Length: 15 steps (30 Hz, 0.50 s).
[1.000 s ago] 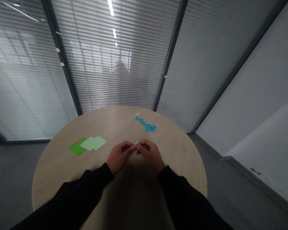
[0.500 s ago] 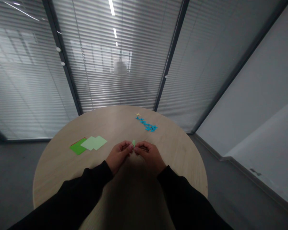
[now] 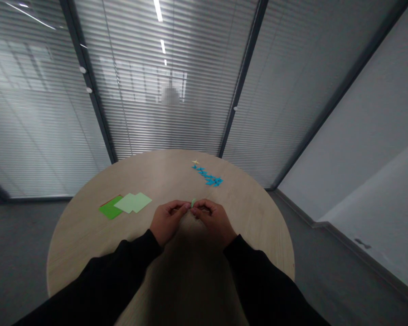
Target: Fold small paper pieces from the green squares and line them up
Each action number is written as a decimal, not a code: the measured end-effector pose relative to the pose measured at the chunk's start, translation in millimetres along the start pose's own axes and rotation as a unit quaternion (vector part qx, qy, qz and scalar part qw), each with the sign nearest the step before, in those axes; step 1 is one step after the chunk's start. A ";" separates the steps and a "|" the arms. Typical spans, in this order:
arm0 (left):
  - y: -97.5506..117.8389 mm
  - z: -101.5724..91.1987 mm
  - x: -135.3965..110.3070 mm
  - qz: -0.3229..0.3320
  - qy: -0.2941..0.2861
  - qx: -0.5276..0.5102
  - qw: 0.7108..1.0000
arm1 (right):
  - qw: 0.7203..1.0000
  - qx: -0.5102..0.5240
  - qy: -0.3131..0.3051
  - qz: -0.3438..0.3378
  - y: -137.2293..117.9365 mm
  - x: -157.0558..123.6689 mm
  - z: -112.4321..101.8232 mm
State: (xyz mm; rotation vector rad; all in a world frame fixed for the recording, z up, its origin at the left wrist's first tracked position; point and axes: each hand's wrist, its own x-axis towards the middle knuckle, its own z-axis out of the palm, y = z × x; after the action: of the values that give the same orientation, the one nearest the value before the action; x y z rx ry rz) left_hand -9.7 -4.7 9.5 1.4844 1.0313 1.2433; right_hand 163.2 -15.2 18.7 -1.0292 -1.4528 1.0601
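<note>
Between my fingertips is a small folded piece of light green paper [image 3: 193,203], seen nearly edge-on as a narrow shape. My left hand [image 3: 170,219] pinches it from the left, thumb against fingers. From the other side my right hand [image 3: 215,219] pinches it too, its fingers curled. The two hands almost touch over the middle of the table, and they cover the paper's lower part. To the left of my left hand lie light green paper sheets [image 3: 138,202], overlapping a darker green sheet [image 3: 110,210] with a reddish edge behind it.
The round wooden table [image 3: 88,244] carries a line of several small blue folded paper pieces [image 3: 214,181] beyond my hands. A yellow folded paper star [image 3: 195,161] sits at that line's far end. Glass panels with blinds [image 3: 170,127] stand behind the table.
The folded light green paper has turned and now looks narrower. It and my fingertips have shifted slightly to the right. The sheets and the blue pieces have stayed put.
</note>
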 end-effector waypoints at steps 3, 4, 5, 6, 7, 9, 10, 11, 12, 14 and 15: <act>-2.6 -0.7 -0.3 -0.007 -0.015 -0.012 1.000 | 1.000 -0.012 0.004 -0.010 -1.5 -0.5 -0.5; -2.7 -0.7 -0.4 -0.011 -0.014 -0.016 1.000 | 1.000 -0.019 0.005 -0.016 -2.0 -0.6 -0.4; -2.4 -0.6 -0.4 -0.014 -0.010 -0.017 1.000 | 0.999 -0.027 0.008 -0.022 -2.4 -0.7 -0.2; -2.0 -0.4 -0.4 -0.014 -0.005 -0.016 1.000 | 0.999 -0.034 0.012 -0.028 -2.7 -0.8 0.1; -1.6 0.0 -0.4 -0.010 0.000 -0.014 1.000 | 0.999 -0.040 0.016 -0.033 -2.8 -0.9 0.6; -1.1 0.8 -0.6 0.000 0.009 -0.014 1.000 | 0.998 -0.044 0.022 -0.043 -2.5 -1.0 1.9; -1.1 1.2 -0.7 0.003 0.014 -0.016 1.000 | 0.998 -0.044 0.025 -0.047 -2.0 -1.0 2.5; -1.1 1.5 -0.8 0.002 0.017 -0.019 1.000 | 0.998 -0.042 0.027 -0.049 -1.4 -1.0 3.1; -1.2 1.8 -1.0 -0.002 0.019 -0.021 1.000 | 0.998 -0.040 0.029 -0.050 -0.8 -1.0 3.7; -1.3 2.1 -1.4 -0.013 0.014 -0.022 1.000 | 0.997 -0.044 0.034 -0.052 0.7 -1.2 4.5; -1.3 2.1 -1.6 -0.017 0.007 -0.022 1.000 | 0.997 -0.049 0.035 -0.054 1.4 -1.4 4.7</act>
State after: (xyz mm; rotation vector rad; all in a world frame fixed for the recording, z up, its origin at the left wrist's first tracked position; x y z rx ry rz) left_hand -7.9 -6.2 7.7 1.4194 1.0282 1.2468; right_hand 158.7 -16.6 16.6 -1.0347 -1.4979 0.8763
